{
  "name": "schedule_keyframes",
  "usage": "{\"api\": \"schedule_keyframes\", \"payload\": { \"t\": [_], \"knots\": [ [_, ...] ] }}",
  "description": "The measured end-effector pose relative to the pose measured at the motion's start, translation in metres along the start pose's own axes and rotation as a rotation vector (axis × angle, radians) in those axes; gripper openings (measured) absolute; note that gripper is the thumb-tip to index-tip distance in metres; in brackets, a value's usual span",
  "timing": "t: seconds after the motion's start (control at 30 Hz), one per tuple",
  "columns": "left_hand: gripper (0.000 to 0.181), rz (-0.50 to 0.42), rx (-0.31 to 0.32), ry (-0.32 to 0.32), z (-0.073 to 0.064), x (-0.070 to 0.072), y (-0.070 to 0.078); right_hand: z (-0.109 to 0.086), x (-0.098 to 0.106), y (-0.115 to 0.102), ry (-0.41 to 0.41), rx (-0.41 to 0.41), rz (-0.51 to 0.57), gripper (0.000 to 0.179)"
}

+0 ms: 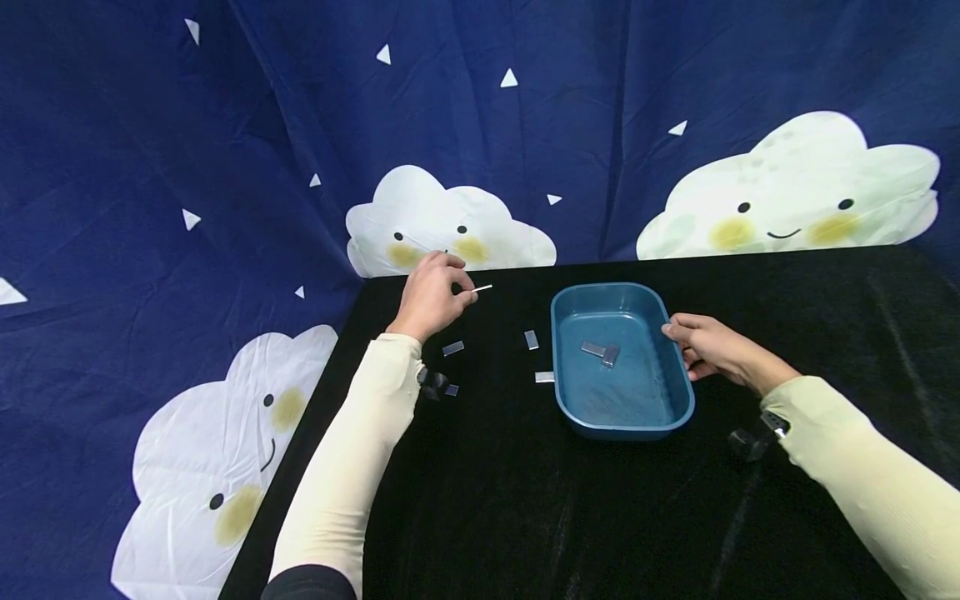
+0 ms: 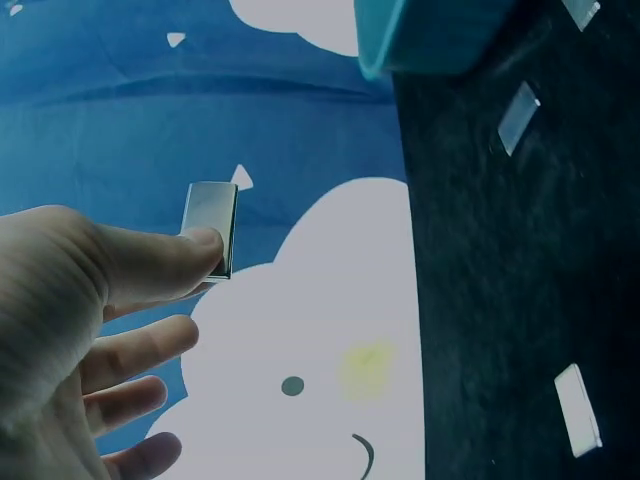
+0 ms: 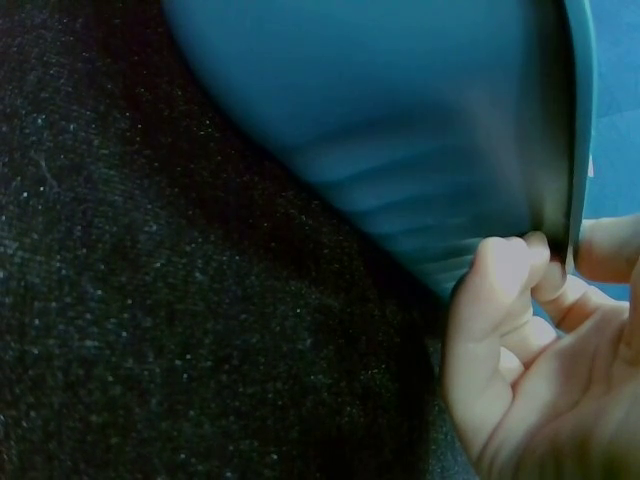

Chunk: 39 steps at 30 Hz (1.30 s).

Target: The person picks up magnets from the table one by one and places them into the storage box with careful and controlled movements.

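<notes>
My left hand (image 1: pixel 435 292) is raised above the far left of the black table, pinching a small flat silver rectangular piece (image 2: pixel 210 215) between thumb and forefinger. In the left wrist view its other fingers stand apart from the piece. A blue plastic tub (image 1: pixel 622 408) stands right of centre. On the tub's right side my right hand (image 1: pixel 712 348) grips the rim, with the thumb over the edge and the fingers curled against the outer wall. Inside the tub, two similar silver pieces lie touching or overlapping, one of them a silver piece (image 1: pixel 593 348) lying crosswise.
Several more silver pieces lie on the black table (image 1: pixel 480 500): one piece (image 1: pixel 453 348) below the left hand, another piece (image 1: pixel 531 340) left of the tub, and a piece (image 1: pixel 544 377) against the tub's left side. A blue cloud-patterned curtain (image 1: pixel 577 108) hangs behind.
</notes>
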State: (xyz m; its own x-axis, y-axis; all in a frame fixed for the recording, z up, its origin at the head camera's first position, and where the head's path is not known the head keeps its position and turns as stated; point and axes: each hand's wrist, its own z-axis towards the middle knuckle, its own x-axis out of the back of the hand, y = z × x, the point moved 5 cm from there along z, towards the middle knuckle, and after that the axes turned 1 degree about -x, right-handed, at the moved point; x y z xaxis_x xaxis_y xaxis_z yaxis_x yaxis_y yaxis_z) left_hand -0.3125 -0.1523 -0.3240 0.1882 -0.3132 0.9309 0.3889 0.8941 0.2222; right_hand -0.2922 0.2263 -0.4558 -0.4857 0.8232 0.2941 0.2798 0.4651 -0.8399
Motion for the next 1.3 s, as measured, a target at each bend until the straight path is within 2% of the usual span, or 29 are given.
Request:
{"api": "schedule_keyframes", "payload": {
  "t": [0.27,0.53,0.93,1.1,1.3],
  "knots": [
    [0.013,-0.011,-0.033,-0.019,0.009,-0.003,0.023,0.002,0.001,0.003,0.001,0.000,-0.001,0.024],
    [0.011,-0.023,-0.105,-0.005,0.019,-0.006,0.053,-0.003,0.001,0.000,0.004,0.013,0.002,0.025],
    [0.014,-0.049,-0.139,-0.050,0.040,-0.013,0.112,-0.003,-0.001,-0.001,0.001,0.013,0.008,0.025],
    [0.014,-0.048,-0.149,-0.063,0.039,-0.017,0.122,-0.003,-0.001,-0.001,0.004,0.021,0.009,0.026],
    [0.013,-0.048,-0.167,-0.061,0.038,-0.022,0.125,-0.003,0.000,0.001,0.009,0.026,0.009,0.027]
  ]
}}
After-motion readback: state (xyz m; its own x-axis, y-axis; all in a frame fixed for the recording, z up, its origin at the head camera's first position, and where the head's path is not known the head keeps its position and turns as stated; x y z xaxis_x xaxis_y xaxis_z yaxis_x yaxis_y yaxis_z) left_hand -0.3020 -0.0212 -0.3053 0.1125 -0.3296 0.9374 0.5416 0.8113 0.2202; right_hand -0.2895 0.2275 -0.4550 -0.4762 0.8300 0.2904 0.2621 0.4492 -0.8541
